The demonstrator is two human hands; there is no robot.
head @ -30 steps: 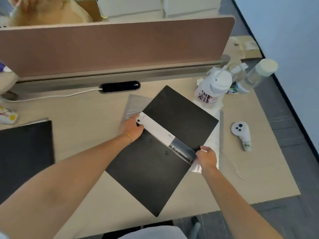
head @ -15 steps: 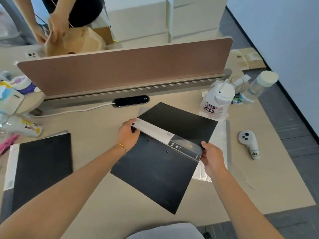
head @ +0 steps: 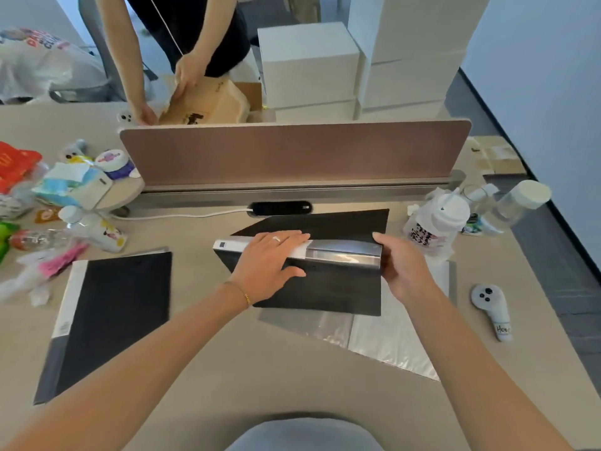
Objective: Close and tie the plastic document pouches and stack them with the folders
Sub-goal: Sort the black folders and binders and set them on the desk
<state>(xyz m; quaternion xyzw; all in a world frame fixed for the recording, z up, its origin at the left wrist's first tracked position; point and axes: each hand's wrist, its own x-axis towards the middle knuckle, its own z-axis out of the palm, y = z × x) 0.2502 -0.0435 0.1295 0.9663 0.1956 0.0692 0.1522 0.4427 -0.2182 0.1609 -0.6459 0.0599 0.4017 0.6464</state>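
Note:
A black folder (head: pixel 328 288) with a white and clear spine is held in mid-desk, spine up, its covers spread like a tent. My left hand (head: pixel 270 265) lies over the white spine with the thumb on the near cover. My right hand (head: pixel 401 265) grips the folder's right end by the clear spine part. Under and in front of the folder lie clear plastic document pouches (head: pixel 383 340), flat on the desk. A second black folder (head: pixel 110 317) with a white spine lies flat to the left.
A pink desk divider (head: pixel 292 151) stands behind. White bottles (head: pixel 439 222) and a clear bottle (head: pixel 517 203) stand at right, a white controller (head: pixel 491 307) beside them. Toys and wrappers (head: pixel 65 196) crowd the left. Another person (head: pixel 188 70) handles a brown bag beyond the divider.
The folder turned from diagonal to square with the desk and its covers folded down from the spine. My left hand slid onto the spine. The view tilted up, showing more beyond the divider.

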